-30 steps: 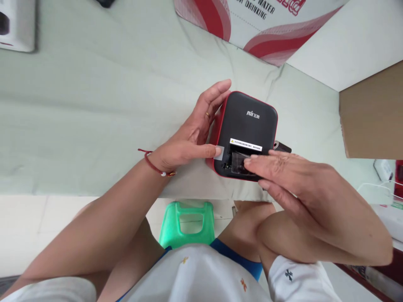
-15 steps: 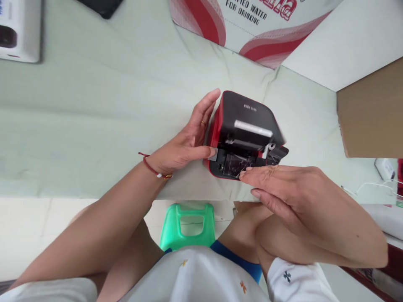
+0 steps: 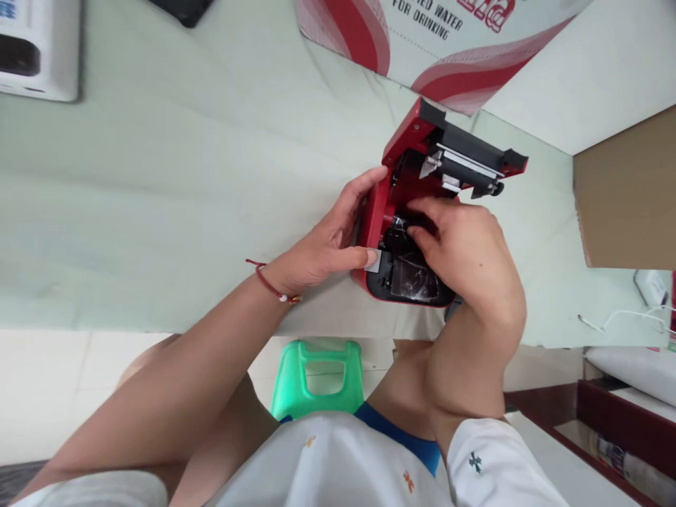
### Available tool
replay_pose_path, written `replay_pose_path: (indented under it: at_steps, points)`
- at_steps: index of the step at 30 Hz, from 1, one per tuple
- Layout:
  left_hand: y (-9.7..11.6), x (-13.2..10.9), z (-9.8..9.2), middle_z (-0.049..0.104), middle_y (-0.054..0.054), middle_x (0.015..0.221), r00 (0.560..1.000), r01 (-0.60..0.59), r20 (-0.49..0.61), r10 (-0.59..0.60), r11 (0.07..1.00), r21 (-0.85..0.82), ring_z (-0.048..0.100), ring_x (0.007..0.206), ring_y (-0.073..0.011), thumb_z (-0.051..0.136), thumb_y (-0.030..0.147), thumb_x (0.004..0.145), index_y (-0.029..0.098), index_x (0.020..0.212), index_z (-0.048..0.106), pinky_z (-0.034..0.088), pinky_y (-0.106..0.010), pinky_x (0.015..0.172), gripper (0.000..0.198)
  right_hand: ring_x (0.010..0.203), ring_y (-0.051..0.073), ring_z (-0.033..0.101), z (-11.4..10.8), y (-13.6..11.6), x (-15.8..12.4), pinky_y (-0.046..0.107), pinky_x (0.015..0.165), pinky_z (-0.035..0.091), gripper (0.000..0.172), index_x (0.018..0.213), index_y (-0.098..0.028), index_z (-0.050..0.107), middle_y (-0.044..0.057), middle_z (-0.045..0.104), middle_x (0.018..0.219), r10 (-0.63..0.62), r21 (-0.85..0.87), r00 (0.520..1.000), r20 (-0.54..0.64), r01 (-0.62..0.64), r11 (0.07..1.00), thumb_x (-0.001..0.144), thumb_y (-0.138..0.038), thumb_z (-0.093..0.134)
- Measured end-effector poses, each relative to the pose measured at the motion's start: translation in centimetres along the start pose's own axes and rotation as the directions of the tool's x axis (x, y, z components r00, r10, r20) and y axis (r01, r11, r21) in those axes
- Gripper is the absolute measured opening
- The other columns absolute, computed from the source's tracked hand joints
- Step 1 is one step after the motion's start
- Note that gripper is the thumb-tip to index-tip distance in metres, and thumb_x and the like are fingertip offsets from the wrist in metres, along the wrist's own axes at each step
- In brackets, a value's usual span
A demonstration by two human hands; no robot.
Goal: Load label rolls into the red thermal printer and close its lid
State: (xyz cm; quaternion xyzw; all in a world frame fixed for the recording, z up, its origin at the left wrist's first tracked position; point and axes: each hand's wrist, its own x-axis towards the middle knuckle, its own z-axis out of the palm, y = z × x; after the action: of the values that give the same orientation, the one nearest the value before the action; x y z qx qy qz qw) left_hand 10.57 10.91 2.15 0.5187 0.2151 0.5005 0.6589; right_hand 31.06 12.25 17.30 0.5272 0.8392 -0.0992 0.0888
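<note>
A red and black label printer [image 3: 376, 218] stands on the table with its lid [image 3: 406, 137] raised, a black roller showing on the lid's underside. My left hand [image 3: 338, 236] grips the printer's left side, thumb on a small grey tab and fingers along the red wall. My right hand [image 3: 459, 246] reaches into the open printer from the right. Its thumb and forefinger are apart, near the upper end of a dark glossy film [image 3: 415, 274] at the front of the bay. Its other fingers are folded and partly hidden.
A printed water carton [image 3: 422, 49] stands behind the printer, with a brown cardboard panel [image 3: 626, 190] at right. A white device [image 3: 39, 56] and a black object [image 3: 184, 8] lie at far left. A white cable [image 3: 628, 313] lies at right. Below the table edge is a green stool [image 3: 317, 405].
The printer's lid has swung up and back. My right hand has moved from the front edge into the printer's inside. My left hand still holds the left side.
</note>
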Motion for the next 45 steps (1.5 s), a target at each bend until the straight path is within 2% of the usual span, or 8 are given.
replay_pose_path:
  at_steps: [9, 17, 22, 25, 30, 33, 37, 45]
  points:
    - [0.0, -0.2, 0.2, 0.049, 0.001, 0.184, 1.000, 0.003, -0.002, -0.003, 1.000, -0.006, 0.046, 0.172, -0.0444, 0.099, 0.057, 0.083, 0.048, 0.170, 0.050, 0.044, -0.063, 0.142, 0.100, 0.091, 0.036, 0.079, 1.2, -0.1, 0.7, 0.045, 0.076, 0.056, 0.033, 0.124, -0.029, 0.086, 0.011, 0.089, 0.104, 0.098, -0.133, 0.995, -0.021, -0.100, 0.986, 0.098, -0.024, 0.065]
    - [0.1, 0.1, 0.1, 0.051, 0.003, 0.184, 0.998, -0.050, -0.038, 0.052, 0.998, 0.044, 0.040, 0.176, -0.0424, 0.092, 0.060, 0.086, 0.048, 0.167, 0.054, 0.041, -0.064, 0.144, 0.091, 0.073, 0.022, 0.071, -2.4, 3.6, -4.7, 0.038, 0.068, 0.059, 0.030, 0.131, -0.030, 0.082, 0.005, 0.083, 0.110, -0.053, 0.395, 0.993, -0.108, 0.092, 0.914, 0.104, -0.040, 0.074]
    - [-0.9, 0.2, -0.3, 0.073, 0.003, 0.157, 0.962, -0.012, -0.271, 0.041, 0.994, 0.109, 0.059, 0.158, -0.0355, 0.078, 0.046, 0.095, 0.042, 0.137, 0.073, 0.048, -0.064, 0.135, 0.042, 0.077, 0.028, 0.075, -2.2, 8.2, -8.4, 0.041, 0.065, 0.058, 0.029, 0.134, -0.041, 0.081, 0.003, 0.083, 0.101, 0.272, 0.574, 0.922, -0.274, -0.071, 0.816, 0.106, -0.045, 0.075]
    - [-1.5, 0.4, -1.0, 0.079, 0.002, 0.107, 0.906, -0.016, -0.416, 0.074, 0.990, 0.142, 0.072, 0.111, -0.0265, 0.074, 0.025, 0.090, 0.031, 0.099, 0.072, 0.056, -0.063, 0.113, 0.011, 0.066, 0.026, 0.068, -0.6, 9.8, -7.2, 0.040, 0.061, 0.052, 0.038, 0.132, -0.027, 0.082, 0.005, 0.078, 0.081, 0.411, 0.459, 0.902, -0.135, -0.311, 0.832, 0.102, -0.048, 0.073]
    - [-0.6, 1.6, -0.2, 0.052, 0.003, 0.060, 0.834, -0.054, -0.542, 0.105, 0.992, 0.110, 0.046, 0.059, -0.0109, 0.065, 0.006, 0.065, 0.022, 0.065, 0.054, 0.041, -0.036, 0.063, 0.020, 0.079, 0.026, 0.072, 1.4, 9.8, -3.7, 0.043, 0.081, 0.058, 0.047, 0.137, -0.017, 0.083, 0.009, 0.084, 0.098, 0.299, 0.369, 0.941, 0.159, -0.338, 0.866, 0.099, -0.039, 0.066]
    - [0.7, 2.2, 1.2, 0.056, 0.003, 0.055, 0.785, 0.103, -0.619, -0.028, 0.991, 0.086, 0.046, 0.053, -0.0099, 0.055, 0.006, 0.050, 0.021, 0.055, 0.058, 0.025, -0.032, 0.052, 0.016, 0.092, 0.030, 0.076, 1.9, 10.3, -3.6, 0.045, 0.090, 0.059, 0.053, 0.148, -0.018, 0.080, 0.012, 0.084, 0.109, 0.380, 0.290, 0.909, 0.170, -0.414, 0.863, 0.100, -0.036, 0.065]
    - [1.5, 2.4, 2.1, 0.061, 0.003, 0.054, 0.761, 0.215, -0.638, -0.113, 0.973, 0.085, 0.049, 0.051, -0.0097, 0.059, 0.006, 0.054, 0.020, 0.056, 0.067, 0.029, -0.028, 0.050, 0.016, 0.106, 0.035, 0.078, 2.7, 12.1, -4.2, 0.048, 0.096, 0.059, 0.057, 0.152, -0.020, 0.078, 0.015, 0.083, 0.123, 0.523, 0.174, 0.835, 0.170, -0.548, 0.818, 0.096, -0.030, 0.072]
    - [1.7, 2.4, 2.3, 0.066, 0.004, 0.056, 0.756, 0.241, -0.641, -0.133, 0.967, 0.084, 0.053, 0.052, -0.0098, 0.062, 0.000, 0.065, 0.020, 0.060, 0.069, 0.036, -0.026, 0.050, 0.022, 0.101, 0.030, 0.079, 2.6, 13.4, -4.8, 0.041, 0.088, 0.060, 0.034, 0.124, -0.024, 0.086, 0.010, 0.087, 0.122, 0.338, 0.190, 0.894, 0.296, -0.401, 0.896, 0.091, -0.025, 0.078]
